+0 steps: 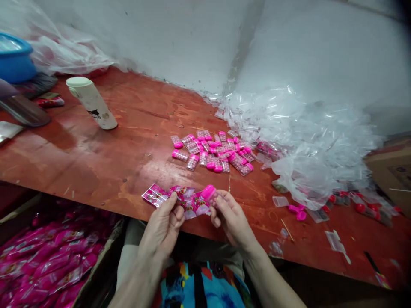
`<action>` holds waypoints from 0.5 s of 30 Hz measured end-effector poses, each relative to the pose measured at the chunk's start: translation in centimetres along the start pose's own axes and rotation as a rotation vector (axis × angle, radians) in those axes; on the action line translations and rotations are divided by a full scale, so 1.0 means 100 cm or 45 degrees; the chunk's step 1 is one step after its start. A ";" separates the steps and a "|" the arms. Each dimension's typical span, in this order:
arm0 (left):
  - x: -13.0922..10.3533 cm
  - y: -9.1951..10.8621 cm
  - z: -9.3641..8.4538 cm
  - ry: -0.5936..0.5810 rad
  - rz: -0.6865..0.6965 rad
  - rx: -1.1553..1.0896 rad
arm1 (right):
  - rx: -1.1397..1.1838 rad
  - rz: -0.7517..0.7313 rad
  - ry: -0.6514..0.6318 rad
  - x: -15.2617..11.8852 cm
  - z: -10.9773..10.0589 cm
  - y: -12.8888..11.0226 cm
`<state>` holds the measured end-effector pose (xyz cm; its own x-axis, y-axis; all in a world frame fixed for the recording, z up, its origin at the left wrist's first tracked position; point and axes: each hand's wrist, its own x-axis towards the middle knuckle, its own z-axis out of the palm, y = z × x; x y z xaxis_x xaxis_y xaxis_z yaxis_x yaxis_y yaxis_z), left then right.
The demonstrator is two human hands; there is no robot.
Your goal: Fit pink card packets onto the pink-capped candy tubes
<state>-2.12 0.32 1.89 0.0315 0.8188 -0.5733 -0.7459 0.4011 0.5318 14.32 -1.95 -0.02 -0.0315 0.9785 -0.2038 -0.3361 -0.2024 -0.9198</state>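
Note:
My left hand (168,216) is closed, thumb on top, on a pink printed plastic wrapper (182,192) at the table's near edge. Between the thumb and fingers of my right hand (231,216) is a small container with a bright pink cap (209,192); its body is mostly hidden by the fingers. The capped end lies right beside more pink printed wrapper (198,204); I cannot tell whether they touch. Beyond my hands lies a loose pile of small clear containers (216,149) with pink caps, filled with pale pink beads.
A heap of clear empty plastic containers and bags (308,132) covers the back right. Red-capped pieces (361,208) and pink parts (298,211) lie at right. A white tumbler (93,102) and blue basin (14,60) stand left. A box of pink packets (48,261) is below.

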 end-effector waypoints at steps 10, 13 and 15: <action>-0.007 -0.017 -0.001 -0.094 -0.012 0.099 | 0.156 -0.059 0.154 -0.017 0.019 0.016; -0.007 -0.019 -0.003 -0.108 -0.001 0.126 | 0.152 -0.026 0.136 -0.022 0.018 0.017; -0.007 -0.020 -0.005 -0.130 -0.022 0.157 | 0.140 -0.010 0.124 -0.025 0.018 0.018</action>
<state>-0.93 -1.24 0.93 0.1155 0.8462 -0.5201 -0.6575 0.4576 0.5986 12.05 -4.72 -0.59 0.0615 0.9704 -0.2335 -0.4376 -0.1840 -0.8801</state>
